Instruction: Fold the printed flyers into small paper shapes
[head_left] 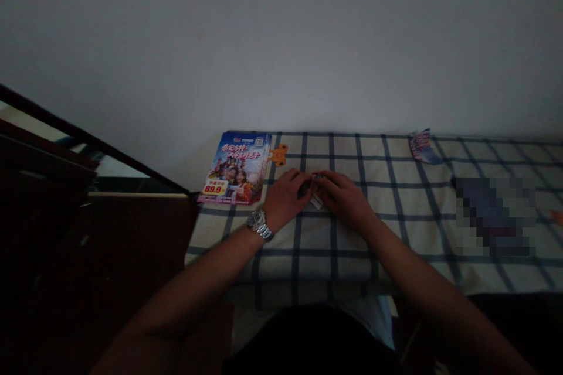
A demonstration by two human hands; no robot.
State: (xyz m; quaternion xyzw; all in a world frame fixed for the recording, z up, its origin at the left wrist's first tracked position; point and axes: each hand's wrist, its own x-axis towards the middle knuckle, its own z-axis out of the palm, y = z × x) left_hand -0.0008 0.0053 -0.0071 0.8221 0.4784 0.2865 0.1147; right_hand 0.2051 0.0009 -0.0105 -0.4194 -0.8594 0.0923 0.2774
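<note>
Over the checked cloth, my left hand (288,192) and my right hand (341,196) meet with fingers curled together. Between them is a small folded paper (316,203), of which a whitish strip and a bit of blue and red print show. Both hands are closed on it, and the fingers hide most of the paper. A metal watch (259,224) sits on my left wrist. To the left of my left hand lies a stack of printed flyers (233,170), blue and pink with a yellow price mark.
The checked cloth (352,246) covers a table against a pale wall (281,47). An orange bear-shaped print (278,154) is beside the stack. A curled, printed paper piece (423,148) lies at the back right. A blurred dark object (490,217) lies farther right.
</note>
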